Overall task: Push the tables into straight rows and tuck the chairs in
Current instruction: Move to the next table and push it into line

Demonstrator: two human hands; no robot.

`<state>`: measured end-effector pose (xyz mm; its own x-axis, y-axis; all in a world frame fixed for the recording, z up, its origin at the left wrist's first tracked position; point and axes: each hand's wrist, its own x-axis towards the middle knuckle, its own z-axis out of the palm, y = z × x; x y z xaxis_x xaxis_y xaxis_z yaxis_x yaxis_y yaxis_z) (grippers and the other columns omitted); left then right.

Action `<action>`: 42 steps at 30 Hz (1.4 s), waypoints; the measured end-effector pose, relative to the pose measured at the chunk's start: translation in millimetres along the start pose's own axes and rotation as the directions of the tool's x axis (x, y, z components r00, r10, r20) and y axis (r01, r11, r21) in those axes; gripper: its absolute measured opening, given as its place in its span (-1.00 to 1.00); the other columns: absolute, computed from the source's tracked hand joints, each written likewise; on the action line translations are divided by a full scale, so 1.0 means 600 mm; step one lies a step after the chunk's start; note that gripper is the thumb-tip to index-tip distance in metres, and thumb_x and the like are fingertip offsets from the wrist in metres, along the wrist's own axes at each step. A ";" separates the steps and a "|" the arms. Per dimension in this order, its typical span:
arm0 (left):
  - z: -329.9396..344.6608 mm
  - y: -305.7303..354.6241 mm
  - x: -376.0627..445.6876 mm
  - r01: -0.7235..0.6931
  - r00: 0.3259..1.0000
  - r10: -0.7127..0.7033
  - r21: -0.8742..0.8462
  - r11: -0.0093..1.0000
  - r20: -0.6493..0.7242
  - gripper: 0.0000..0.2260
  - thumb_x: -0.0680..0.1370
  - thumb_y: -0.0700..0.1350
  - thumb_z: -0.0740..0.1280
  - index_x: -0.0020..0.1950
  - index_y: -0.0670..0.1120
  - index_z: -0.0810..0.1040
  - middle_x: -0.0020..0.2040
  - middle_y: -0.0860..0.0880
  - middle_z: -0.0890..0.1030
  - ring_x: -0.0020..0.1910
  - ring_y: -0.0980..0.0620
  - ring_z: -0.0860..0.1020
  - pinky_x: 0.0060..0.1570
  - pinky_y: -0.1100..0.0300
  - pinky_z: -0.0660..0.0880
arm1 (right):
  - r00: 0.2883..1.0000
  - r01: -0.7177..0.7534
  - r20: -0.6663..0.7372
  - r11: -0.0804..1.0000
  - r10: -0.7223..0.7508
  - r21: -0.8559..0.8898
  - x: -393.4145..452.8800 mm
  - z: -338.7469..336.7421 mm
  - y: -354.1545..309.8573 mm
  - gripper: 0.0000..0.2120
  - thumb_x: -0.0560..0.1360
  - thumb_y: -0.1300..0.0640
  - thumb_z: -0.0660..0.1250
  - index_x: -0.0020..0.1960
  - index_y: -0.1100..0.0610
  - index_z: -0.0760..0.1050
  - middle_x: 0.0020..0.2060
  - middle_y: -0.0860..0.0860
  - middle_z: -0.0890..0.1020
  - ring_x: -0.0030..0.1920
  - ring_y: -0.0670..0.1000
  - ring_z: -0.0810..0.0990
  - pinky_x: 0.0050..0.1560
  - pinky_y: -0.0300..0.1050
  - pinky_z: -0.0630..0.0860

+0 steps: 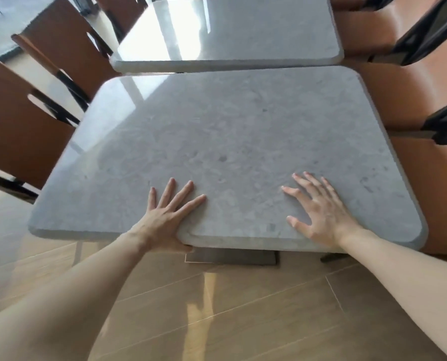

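A grey marble-look table (pixel 217 142) stands right in front of me, turned slightly askew. My left hand (pixel 169 217) lies on its near edge with fingers spread flat on top and the thumb hooked under the rim. My right hand (pixel 318 209) rests flat on the top near the front right corner, fingers spread. A second grey table (pixel 230 35) stands just behind the first, a narrow wedge-shaped gap between them. Brown chairs (pixel 22 131) stand along the left side, their backs toward the tables.
An orange-brown bench seat (pixel 409 95) with black dividers runs along the right side, close to both tables. The near table's dark base (pixel 232 256) shows under its front edge. Light wood-pattern floor (pixel 243 308) lies between me and the table.
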<state>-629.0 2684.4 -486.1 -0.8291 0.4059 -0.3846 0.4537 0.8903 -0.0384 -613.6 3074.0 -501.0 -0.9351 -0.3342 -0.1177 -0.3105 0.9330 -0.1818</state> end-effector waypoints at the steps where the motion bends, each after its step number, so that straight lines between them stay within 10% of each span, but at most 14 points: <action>1: 0.020 -0.006 0.000 -0.044 0.996 0.044 0.003 0.999 -0.083 0.18 0.23 0.51 0.37 0.55 0.33 -0.41 0.67 0.01 -0.19 0.62 -0.31 -0.22 0.45 -0.54 -0.07 | 1.000 -0.015 -0.008 1.000 0.015 0.005 0.001 -0.001 -0.003 -0.29 0.45 -0.37 0.00 0.55 -0.15 0.17 0.61 0.00 0.11 0.62 0.03 -0.05 0.60 0.11 -0.14; 10: 0.034 -0.030 -0.001 -0.115 0.970 0.114 0.010 0.993 -0.215 0.06 0.20 0.62 0.04 0.50 0.33 -0.49 0.66 0.04 -0.29 0.61 -0.24 -0.32 0.49 -0.43 -0.21 | 0.940 -0.308 -0.165 0.950 0.297 -0.046 0.034 -0.013 -0.110 -0.37 0.34 -0.31 0.00 0.17 0.13 0.36 0.17 0.15 0.44 0.28 0.23 0.40 0.34 0.24 0.26; 18: 0.027 -0.027 -0.008 -0.128 0.969 0.128 0.012 0.992 -0.212 0.05 0.31 0.58 0.16 0.57 0.29 -0.40 0.65 0.02 -0.33 0.60 -0.25 -0.36 0.49 -0.45 -0.21 | 0.963 -0.216 0.146 0.973 0.227 -0.084 0.037 -0.034 -0.169 -0.13 0.47 -0.44 0.12 0.59 -0.21 -0.24 0.60 0.01 -0.27 0.61 0.22 -0.23 0.50 0.42 -0.16; 27: 0.030 -0.019 -0.012 -0.106 0.960 0.112 0.039 0.994 -0.256 0.05 0.35 0.55 0.26 0.61 0.27 -0.30 0.67 0.02 -0.26 0.63 -0.24 -0.26 0.50 -0.44 -0.14 | 0.993 -0.110 -0.061 0.991 0.106 -0.080 0.021 0.023 -0.190 -0.19 0.36 -0.42 -0.07 0.59 -0.25 0.01 0.63 -0.01 0.01 0.62 0.15 -0.12 0.55 0.34 -0.16; 42: 0.038 -0.021 -0.005 -0.079 0.958 0.062 -0.051 0.996 -0.282 0.04 0.16 0.72 -0.01 0.56 0.41 -0.27 0.68 -0.01 -0.21 0.63 -0.23 -0.24 0.45 -0.48 -0.23 | 0.997 -0.067 0.018 0.986 0.071 -0.151 0.023 0.027 -0.184 0.17 0.12 -0.72 0.02 0.59 -0.24 -0.21 0.63 0.01 -0.15 0.61 0.19 -0.22 0.52 0.40 -0.19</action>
<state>-624.6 2667.2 -505.3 -0.8579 0.5016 -0.1109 0.5006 0.8648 0.0390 -589.7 2964.3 -498.4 -0.9515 -0.2696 -0.1482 -0.2691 0.9628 -0.0239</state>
